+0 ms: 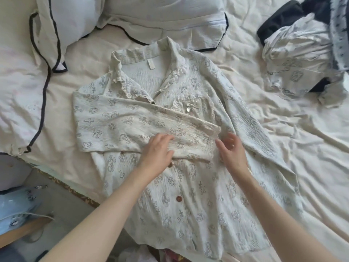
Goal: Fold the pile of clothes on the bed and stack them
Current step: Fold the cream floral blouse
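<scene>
Smoothing the folded sleeve (pixel 132 129) flat, the left hand (pixel 157 152) presses with relaxed fingers while the right hand (pixel 233 151) hovers released at its cuff; the pajama shirt (pixel 198 195) lies buttoned-side-up on the bed (pixel 302 148), keeping folds square.

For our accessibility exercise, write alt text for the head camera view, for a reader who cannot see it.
A printed pyjama shirt lies face up on a bed, one sleeve folded across its chest. The left hand rests flat on that sleeve, and the right hand is open at its cuff. Pillows lie behind, and a pile of unfolded clothes lies to the right.
</scene>
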